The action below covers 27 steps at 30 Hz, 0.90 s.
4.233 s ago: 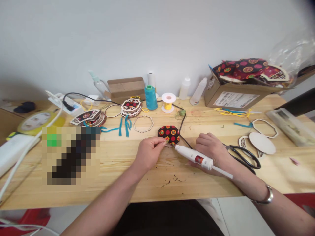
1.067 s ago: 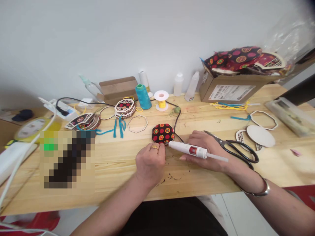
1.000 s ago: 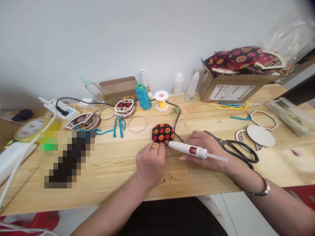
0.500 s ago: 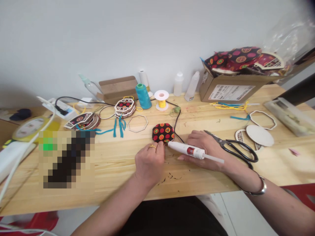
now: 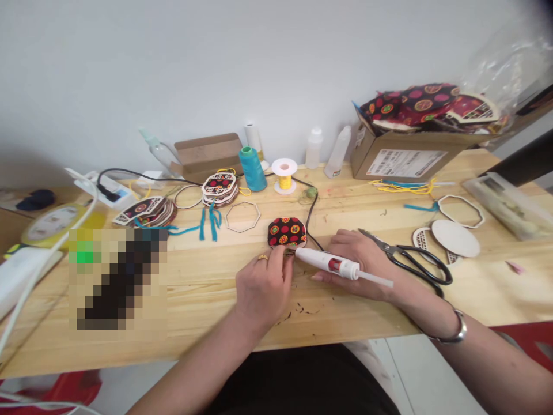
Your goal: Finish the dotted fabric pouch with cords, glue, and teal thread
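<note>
Matt printed cloth disc [image 5: 287, 231], glossy white plastic glue gun [image 5: 329, 264], pale raw wood table [image 5: 207, 288], black-handled metal scissors [image 5: 410, 259], cardboard box [image 5: 406, 161].

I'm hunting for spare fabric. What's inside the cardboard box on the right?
The cardboard box is heaped above its rim with red-and-black patterned fabric and a white cut-out frame. Whatever lies beneath is hidden by its walls.

A single head-worn camera looks forward and down across the tabletop [image 5: 181, 323] toward the white wall [image 5: 216, 69] behind it. It sits close, above the near edge, with both forearms entering from below.
</note>
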### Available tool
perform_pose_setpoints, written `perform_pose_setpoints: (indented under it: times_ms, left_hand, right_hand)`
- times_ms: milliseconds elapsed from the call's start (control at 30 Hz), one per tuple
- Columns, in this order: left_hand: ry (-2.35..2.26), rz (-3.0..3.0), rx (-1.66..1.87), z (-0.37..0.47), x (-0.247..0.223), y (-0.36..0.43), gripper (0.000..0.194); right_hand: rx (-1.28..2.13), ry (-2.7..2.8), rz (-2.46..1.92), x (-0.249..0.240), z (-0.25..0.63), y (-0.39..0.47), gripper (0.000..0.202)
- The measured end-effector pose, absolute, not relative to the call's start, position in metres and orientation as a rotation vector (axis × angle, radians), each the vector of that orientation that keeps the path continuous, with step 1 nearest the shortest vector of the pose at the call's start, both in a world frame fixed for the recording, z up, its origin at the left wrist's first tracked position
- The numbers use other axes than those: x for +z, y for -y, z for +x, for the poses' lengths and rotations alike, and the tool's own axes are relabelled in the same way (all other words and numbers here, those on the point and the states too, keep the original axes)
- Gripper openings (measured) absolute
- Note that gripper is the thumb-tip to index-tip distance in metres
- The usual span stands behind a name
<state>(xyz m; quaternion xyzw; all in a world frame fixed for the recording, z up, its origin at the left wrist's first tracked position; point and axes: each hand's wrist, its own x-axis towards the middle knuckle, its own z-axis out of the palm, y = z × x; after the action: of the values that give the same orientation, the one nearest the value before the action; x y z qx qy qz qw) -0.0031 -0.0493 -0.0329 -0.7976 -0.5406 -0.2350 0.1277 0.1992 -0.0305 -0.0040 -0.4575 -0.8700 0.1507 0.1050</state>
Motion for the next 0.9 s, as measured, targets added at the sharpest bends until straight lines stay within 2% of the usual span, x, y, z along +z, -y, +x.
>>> perform_pose_setpoints:
  times_ms: [233,500,700,900]
  left_hand:
    - [1.626,-2.412,-0.773,-0.004,-0.032,0.049,0.007]
    - [1.637,-2.460,-0.959,-0.006,-0.028,0.046,0.009]
    - [1.507,-2.529,-1.003,-0.012,-0.026,0.041,0.024]
    - [1.462,-2.572,-1.044,-0.009,-0.032,0.038,0.020]
  right_hand:
    - [0.441,2.548,-1.324,-0.005,0.199,0.030,0.046]
    - [0.436,2.541,-1.321,-0.002,0.199,0.030,0.046]
    - [0.422,2.547,-1.321,-0.002,0.199,0.030,0.047]
    - [0.437,2.554,-1.344,-0.001,0.198,0.030,0.049]
